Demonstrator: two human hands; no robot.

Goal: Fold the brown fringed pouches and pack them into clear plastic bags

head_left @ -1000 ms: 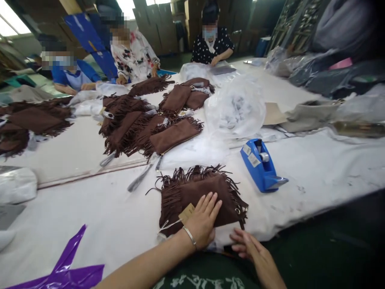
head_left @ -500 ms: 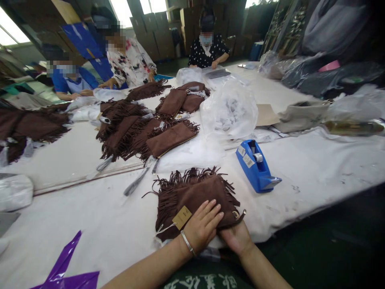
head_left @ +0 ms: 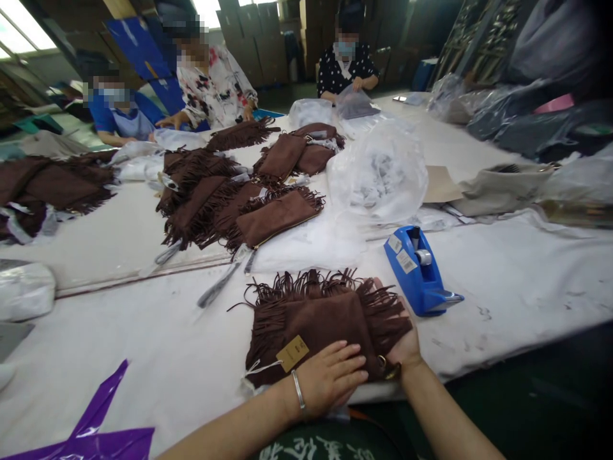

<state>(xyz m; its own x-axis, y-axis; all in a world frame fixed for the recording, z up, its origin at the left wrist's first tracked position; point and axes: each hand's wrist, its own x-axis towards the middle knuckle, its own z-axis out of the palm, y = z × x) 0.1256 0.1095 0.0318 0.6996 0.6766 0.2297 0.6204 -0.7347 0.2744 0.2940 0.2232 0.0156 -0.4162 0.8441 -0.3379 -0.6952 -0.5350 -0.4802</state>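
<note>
A brown suede fringed pouch (head_left: 316,316) with a tan paper tag (head_left: 292,352) lies on the white table (head_left: 182,345) right in front of me. My left hand (head_left: 330,380) rests flat on its near edge, fingers stretched out. My right hand (head_left: 406,342) lies under the pouch's right side, beneath the fringe, with only the heel and a fingertip showing, so its grip is unclear. A metal ring (head_left: 382,361) on the pouch sits by that hand.
A blue tape dispenser (head_left: 419,271) stands just right of the pouch. Several more fringed pouches (head_left: 239,191) are piled mid-table beside a clear plastic bag (head_left: 378,169). Purple plastic film (head_left: 90,428) lies near left. Three other people work at the far side.
My right hand moved from the table's near edge to the pouch's right side and slid under the fringe. My left hand shifted slightly toward me.
</note>
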